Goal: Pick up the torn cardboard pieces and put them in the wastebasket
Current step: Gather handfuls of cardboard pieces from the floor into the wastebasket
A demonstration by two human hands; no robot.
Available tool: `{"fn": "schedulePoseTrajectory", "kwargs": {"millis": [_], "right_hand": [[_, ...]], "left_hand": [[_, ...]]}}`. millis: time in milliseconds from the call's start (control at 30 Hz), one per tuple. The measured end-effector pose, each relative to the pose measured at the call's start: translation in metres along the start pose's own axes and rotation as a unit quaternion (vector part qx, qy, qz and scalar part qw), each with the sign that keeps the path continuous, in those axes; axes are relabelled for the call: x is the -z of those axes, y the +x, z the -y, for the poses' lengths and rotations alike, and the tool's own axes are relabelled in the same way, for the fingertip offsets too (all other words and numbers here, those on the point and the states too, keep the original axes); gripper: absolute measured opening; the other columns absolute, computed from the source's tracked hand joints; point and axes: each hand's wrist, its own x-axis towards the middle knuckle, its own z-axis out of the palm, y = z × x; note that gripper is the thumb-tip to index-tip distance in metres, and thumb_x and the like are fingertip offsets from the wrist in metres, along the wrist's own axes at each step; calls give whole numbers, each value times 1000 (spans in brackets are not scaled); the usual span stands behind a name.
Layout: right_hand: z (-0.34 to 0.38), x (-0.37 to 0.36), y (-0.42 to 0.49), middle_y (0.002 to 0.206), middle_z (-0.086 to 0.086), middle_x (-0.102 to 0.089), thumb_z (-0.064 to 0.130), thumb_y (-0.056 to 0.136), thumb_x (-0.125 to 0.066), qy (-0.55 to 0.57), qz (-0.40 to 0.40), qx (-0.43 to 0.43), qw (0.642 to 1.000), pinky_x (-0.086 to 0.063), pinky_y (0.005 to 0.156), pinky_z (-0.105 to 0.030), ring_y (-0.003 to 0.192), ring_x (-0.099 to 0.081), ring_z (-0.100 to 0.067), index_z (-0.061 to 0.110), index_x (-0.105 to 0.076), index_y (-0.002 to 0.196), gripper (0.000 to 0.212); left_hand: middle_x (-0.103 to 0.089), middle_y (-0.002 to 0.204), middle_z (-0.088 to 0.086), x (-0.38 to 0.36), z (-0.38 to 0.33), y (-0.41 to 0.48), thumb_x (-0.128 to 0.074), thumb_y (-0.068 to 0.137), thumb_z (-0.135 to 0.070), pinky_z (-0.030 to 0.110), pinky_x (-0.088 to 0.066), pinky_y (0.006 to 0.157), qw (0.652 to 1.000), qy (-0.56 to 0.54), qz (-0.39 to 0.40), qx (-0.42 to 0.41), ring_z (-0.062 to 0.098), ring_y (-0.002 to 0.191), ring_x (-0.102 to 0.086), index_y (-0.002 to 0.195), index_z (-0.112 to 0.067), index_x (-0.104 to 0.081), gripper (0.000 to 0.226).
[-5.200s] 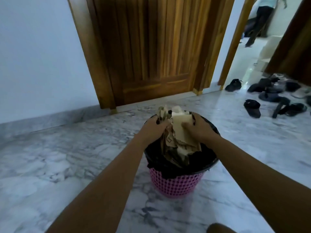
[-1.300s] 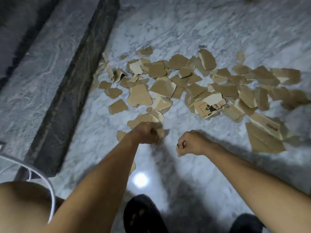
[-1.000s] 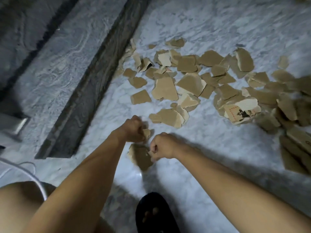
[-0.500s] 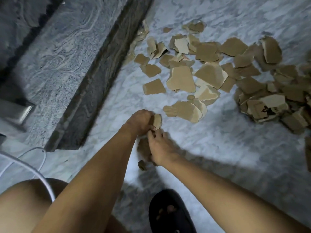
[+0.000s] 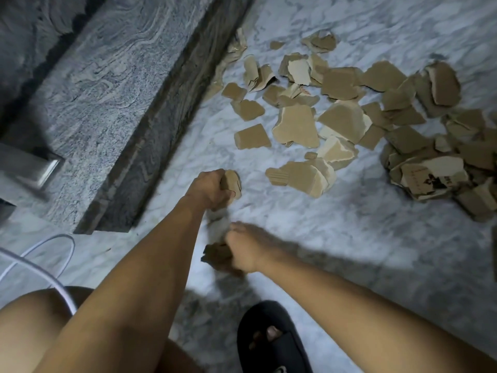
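Several torn brown cardboard pieces lie scattered over the marble floor, thickest at the upper right. My left hand grips a small cardboard piece just above the floor. Below it my right hand, blurred, has its fingers curled on a dark cardboard piece lying close to my feet. One larger printed piece sits at the right edge of the pile. The wastebasket is out of view.
A dark grey stone step runs diagonally along the left of the pile. A white cable loops at the lower left. My foot in a black sandal stands at the bottom centre, my knee at the lower left.
Since five seconds ago I have turned from the wastebasket to the pile. In the last second my left hand took a small piece and my right hand dropped towards the piece near my feet.
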Motion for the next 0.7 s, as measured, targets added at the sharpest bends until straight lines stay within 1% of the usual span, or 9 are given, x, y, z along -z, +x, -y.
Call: {"fn": "schedulePoseTrajectory", "kwargs": {"millis": [100,200,233,300,367,433,500,600,700], "right_hand": [[9,-34,7,109,-14,-61,39,89,-59,33,-11,7,999,-53,86,-40,97,-62,-35,20,-65,106,26],[12,-38,4,102,-11,-67,54,89,-48,53,14,-7,998,-46,74,-33,94,-66,-32,27,-62,94,31],[10,-34,-1,101,-12,-67,51,91,-51,70,13,-14,997,-44,72,-32,93,-66,-32,27,-63,97,28],[-2,-14,-15,101,-13,-68,33,91,-62,73,-14,1,997,-50,71,-32,91,-68,-32,24,-59,106,17],[-30,14,-33,100,-11,-68,17,85,-68,32,-33,14,999,-48,66,-32,90,-68,-32,20,-56,109,28],[-71,46,-55,101,-6,-67,6,80,-68,10,-54,-37,998,-35,62,-29,92,-66,-30,17,-55,106,31],[-122,71,-83,107,-9,-65,3,82,-65,28,-91,-107,990,-33,66,-26,97,-64,-31,15,-57,110,31],[-201,91,-146,116,-14,-62,7,91,-57,61,-140,-228,962,-37,76,-26,107,-60,-33,9,-57,122,31],[-264,99,-215,117,-14,-59,6,89,-57,63,-163,-309,935,-49,85,-32,109,-60,-34,12,-54,123,34]], "left_hand": [[-64,118,7,-5,1,-1,-73,83,-36,29,-39,78,1000,-6,-4,5,29,109,-58,119,-16,-54,45],[-62,120,10,-6,-3,-1,-70,85,-35,33,-41,81,1000,12,-2,20,32,111,-57,121,-16,-51,44],[-61,120,11,-5,-5,-1,-69,85,-35,36,-44,84,1000,17,1,22,33,111,-57,122,-16,-50,46],[-60,119,14,-3,-15,-2,-68,85,-35,39,-47,86,1000,19,10,15,35,109,-57,120,-15,-49,44],[-61,111,14,2,-35,-4,-69,85,-33,37,-49,79,1000,2,20,-1,32,98,-59,105,-16,-52,31],[-65,95,12,6,-69,-2,-72,79,-29,34,-51,66,999,-29,33,-21,28,81,-61,82,-18,-54,21],[-69,78,11,10,-116,1,-73,69,-27,36,-57,59,995,-49,53,-63,28,70,-66,72,-15,-62,16],[-70,74,8,9,-208,-1,-72,67,-29,35,-58,67,983,-36,70,-165,29,78,-69,82,-17,-71,19],[-72,87,10,-13,-290,3,-71,78,-33,30,-52,75,964,-15,99,-248,30,88,-68,87,-12,-69,23]]}}
